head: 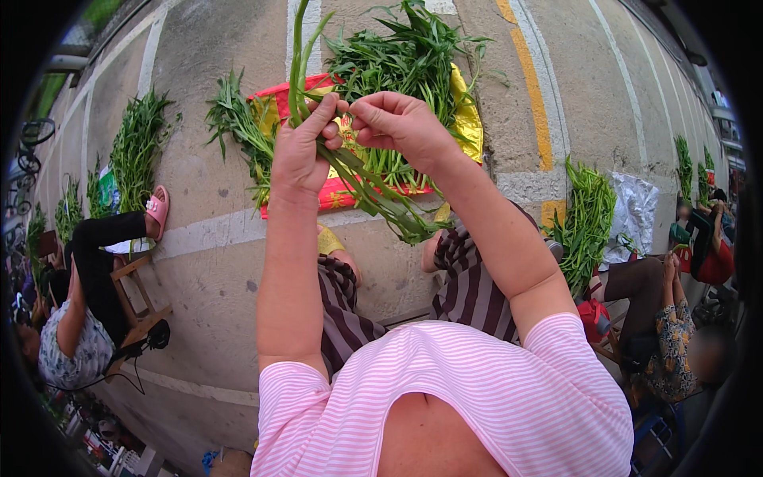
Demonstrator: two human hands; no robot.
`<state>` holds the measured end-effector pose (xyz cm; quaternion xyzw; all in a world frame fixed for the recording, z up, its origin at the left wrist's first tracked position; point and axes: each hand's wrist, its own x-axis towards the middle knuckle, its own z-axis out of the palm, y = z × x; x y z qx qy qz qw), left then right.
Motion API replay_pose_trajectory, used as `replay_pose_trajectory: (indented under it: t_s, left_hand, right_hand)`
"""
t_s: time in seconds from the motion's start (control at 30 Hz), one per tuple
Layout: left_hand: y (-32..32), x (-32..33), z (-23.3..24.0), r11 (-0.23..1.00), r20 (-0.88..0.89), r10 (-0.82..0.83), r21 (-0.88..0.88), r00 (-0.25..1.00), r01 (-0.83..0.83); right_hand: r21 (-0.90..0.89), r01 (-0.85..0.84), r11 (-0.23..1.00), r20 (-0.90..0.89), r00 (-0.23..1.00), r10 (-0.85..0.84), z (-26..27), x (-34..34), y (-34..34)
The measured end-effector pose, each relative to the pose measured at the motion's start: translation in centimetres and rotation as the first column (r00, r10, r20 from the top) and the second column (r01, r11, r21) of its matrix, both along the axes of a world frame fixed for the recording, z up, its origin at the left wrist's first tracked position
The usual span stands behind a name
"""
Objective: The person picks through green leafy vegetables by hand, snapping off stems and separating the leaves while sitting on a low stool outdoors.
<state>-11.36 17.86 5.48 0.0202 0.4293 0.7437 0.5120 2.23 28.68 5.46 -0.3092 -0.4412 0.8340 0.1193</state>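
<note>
My left hand (pixel 307 140) grips a few stalks of water spinach (pixel 296 77). Their thick stems point up and away, while dark leafy ends hang below the hand towards my knees. Close beside its thumb, my right hand (pixel 399 125) has its thumb and fingertips pinched together; no piece shows clearly between them. Beyond both hands a large heap of water spinach (pixel 393 65) lies on a red and gold printed plastic sheet (pixel 470 128) on the ground. A smaller bunch of the greens (pixel 229 110) lies on the sheet's left side, partly hidden by my left hand.
My feet in yellow slippers (pixel 329 239) rest just short of the sheet. At left, a person in pink slippers (pixel 157 211) sits on a wooden stool (pixel 137 325) near more greens (pixel 137 149). At right, greens (pixel 587 220) lie beside a silver sheet (pixel 635 208) and another seated person (pixel 641 298).
</note>
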Motion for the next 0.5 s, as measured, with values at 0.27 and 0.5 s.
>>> replay_pose_trajectory:
  t_s: [0.27,0.5]
  left_hand:
    - [-0.9,-0.9,0.6,0.97,-0.345,0.046,-0.209,0.938,-0.124]
    - [-1.8,-1.4,-0.6,0.889,-0.854,-0.205,-0.367,0.479,-0.275]
  right_hand:
    - [0.498,-0.087,0.863,0.15,0.989,0.013,-0.9,0.0,1.0]
    - [0.998,0.062,0.002,-0.06,0.965,-0.256,0.1,0.4,2.2]
